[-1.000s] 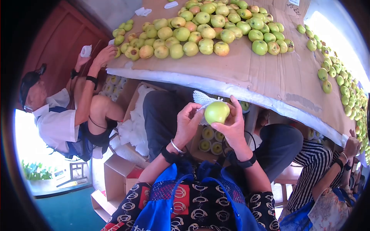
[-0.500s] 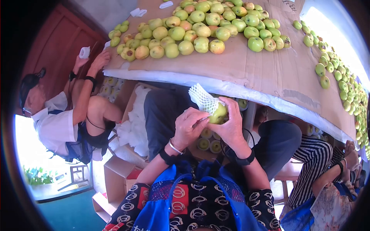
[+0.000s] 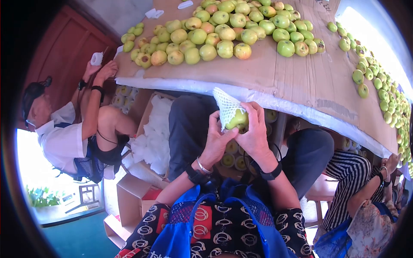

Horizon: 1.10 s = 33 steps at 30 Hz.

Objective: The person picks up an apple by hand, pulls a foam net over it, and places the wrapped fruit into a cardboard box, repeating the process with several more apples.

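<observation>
Head view: your left hand (image 3: 216, 139) and right hand (image 3: 254, 133) are raised together just below the table (image 3: 297, 81) edge, both grasping one green apple (image 3: 238, 119). A white foam net (image 3: 226, 105) covers the apple's top and left side; your left fingers (image 3: 223, 124) pinch the net's lower edge, and your right fingers curl around the fruit from the right. More apples (image 3: 223, 34) lie piled on the table above. To your left, another person (image 3: 64, 133) reaches up to the table edge.

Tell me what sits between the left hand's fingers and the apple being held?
In the head view, a white foam net lies between the left hand and the apple, covering its upper part; the right hand grips it too.
</observation>
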{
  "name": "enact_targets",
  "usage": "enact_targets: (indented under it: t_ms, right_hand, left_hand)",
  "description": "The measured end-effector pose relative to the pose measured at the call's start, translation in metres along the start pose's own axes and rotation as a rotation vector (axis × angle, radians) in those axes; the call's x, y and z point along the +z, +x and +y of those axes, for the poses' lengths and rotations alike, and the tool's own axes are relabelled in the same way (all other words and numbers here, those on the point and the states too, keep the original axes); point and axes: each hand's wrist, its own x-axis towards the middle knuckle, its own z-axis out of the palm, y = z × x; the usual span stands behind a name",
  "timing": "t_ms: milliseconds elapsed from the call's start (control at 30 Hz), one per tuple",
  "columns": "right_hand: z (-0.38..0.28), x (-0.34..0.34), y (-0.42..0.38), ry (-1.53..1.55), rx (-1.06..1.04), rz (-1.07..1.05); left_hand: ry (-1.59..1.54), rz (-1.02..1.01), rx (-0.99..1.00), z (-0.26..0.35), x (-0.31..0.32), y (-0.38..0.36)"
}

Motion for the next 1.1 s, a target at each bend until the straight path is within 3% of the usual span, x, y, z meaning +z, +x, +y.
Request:
enact_targets:
  t_ms: [100, 167, 300, 367, 467, 600, 667, 933, 967, 1033, 1100]
  right_hand:
    - [-0.002, -0.006, 0.007, 0.252, 0.057, -0.153]
    - [0.009, 0.001, 0.001, 0.762, 0.312, -0.172]
    - [0.011, 0.002, 0.003, 0.716, 0.317, -0.108]
    - [0.015, 0.003, 0.003, 0.436, 0.192, -0.076]
    - [0.000, -0.001, 0.006, 0.331, 0.158, -0.056]
    - [0.004, 0.006, 0.003, 0.355, 0.171, -0.033]
    - [0.002, 0.009, 0.002, 0.345, 0.047, -0.029]
    - [-0.002, 0.019, -0.006, 0.242, -0.124, -0.026]
    - [-0.003, 0.019, -0.007, 0.243, -0.125, -0.025]
    - [-0.003, 0.019, -0.008, 0.444, 0.133, -0.039]
    - [0.002, 0.019, -0.011, 0.434, 0.121, -0.078]
  left_hand:
    - [-0.001, 0.021, 0.123, 0.007, -0.012, 0.005]
    - [0.009, -0.008, 0.147, 0.012, -0.023, 0.007]
    - [0.077, -0.024, 0.180, 0.012, -0.027, 0.007]
    - [0.091, -0.038, 0.172, 0.013, -0.027, 0.006]
    - [0.064, 0.014, 0.146, 0.012, -0.027, 0.002]
    - [0.133, 0.057, 0.182, 0.010, -0.023, 0.004]
    - [0.100, 0.127, 0.177, 0.005, -0.027, 0.005]
    - [0.008, 0.195, 0.099, 0.004, -0.029, 0.006]
    - [0.035, 0.188, 0.113, 0.002, -0.032, 0.007]
    - [0.085, 0.213, 0.191, -0.004, -0.035, 0.010]
    - [0.131, 0.245, 0.267, -0.001, -0.033, 0.008]
